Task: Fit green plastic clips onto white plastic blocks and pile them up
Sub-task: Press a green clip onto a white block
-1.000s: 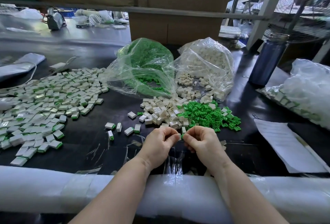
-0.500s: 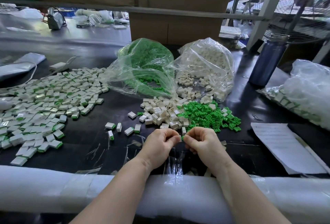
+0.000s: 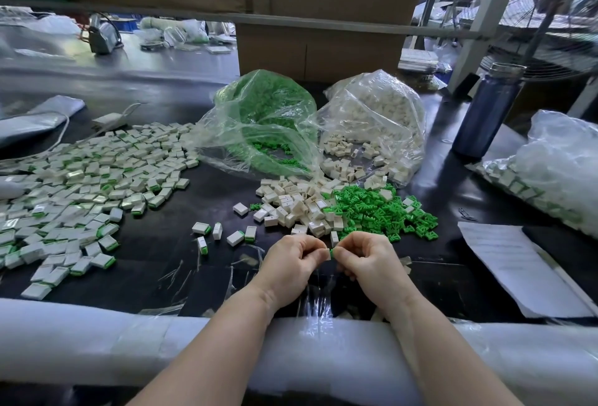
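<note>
Head view — the only one. Left hand [image 3: 291, 264] and right hand [image 3: 365, 263] meet knuckle to knuckle near the middle of the bench's [image 3: 181, 276] near edge, fingers curled in on both. Between the fingertips a green clip [image 3: 330, 253] shows; both hands pinch at it. Whether a white block sits under the left fingers cannot be told — it is hidden.

Supply: loose white blocks [image 3: 291, 205] heaped just beyond the hands, loose green clips [image 3: 382, 208] touching that heap on its right. Behind them two clear bags, one of green clips [image 3: 262, 117], one of white blocks [image 3: 375, 124], both slumped open toward the heaps. Finished pieces [image 3: 87, 175] spread wide over the bench's left side; a few strays [image 3: 223, 235] lie between that spread and the hands.

Handling, as judged: parts are small, light, hard plastic, likely smooth and quick to slip or flick away under pressure. Best taken by the flat faces of the block, the clip held at its sides and pushed straight in.

Surface is dark, glossy, with scraps of clear film near the hands. A padded white roll [image 3: 97, 344] runs along the near edge under the forearms. Paper sheet [image 3: 514, 266] at the right, a blue bottle [image 3: 485, 114] toward the far right corner, cardboard boxes [image 3: 317, 49] at the far edge.
</note>
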`<state>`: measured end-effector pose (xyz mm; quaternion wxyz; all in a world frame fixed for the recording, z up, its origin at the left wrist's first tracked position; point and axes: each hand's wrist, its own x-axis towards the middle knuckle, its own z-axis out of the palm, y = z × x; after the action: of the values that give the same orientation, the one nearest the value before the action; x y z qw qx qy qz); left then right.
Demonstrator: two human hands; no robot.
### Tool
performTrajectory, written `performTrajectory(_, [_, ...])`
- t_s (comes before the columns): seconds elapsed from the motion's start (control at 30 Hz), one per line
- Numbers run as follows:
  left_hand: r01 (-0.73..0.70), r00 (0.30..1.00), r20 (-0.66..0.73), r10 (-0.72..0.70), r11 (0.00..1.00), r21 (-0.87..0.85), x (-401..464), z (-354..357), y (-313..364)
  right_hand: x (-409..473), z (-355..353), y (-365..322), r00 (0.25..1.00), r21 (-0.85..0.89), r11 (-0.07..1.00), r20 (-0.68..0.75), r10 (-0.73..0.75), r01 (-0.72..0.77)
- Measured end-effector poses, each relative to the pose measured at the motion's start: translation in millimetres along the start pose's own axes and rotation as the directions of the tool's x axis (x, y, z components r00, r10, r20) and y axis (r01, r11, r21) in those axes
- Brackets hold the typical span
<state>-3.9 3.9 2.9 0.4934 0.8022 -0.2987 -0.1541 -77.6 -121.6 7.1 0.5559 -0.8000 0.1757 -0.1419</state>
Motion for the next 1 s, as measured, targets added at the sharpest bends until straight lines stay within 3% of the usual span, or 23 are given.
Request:
performTrajectory(0.4, [-0.041,0.999,0.017,0.04,0.997,0.059,-1.0,0.5,-1.5,-0.7,-0.7,1.0,1.0,-0.017,1.0,0.025,-0.012,0.012])
performTrajectory(0.67, [-0.056,0.998,-0.025,0.053,0.992,-0.114,-1.9,4.5,3.3,0.6,2.2,0.7,0.994,0.191,0.981,-0.106,-0.01,0.03])
performTrajectory(1.0, [-0.027,0.998,-0.059,0.015,0.976,-0.216,-4.4,1.5,7.4,-3.3,-0.3,-5.0,0.998,0.281,0.958,-0.027,-0.058,0.063])
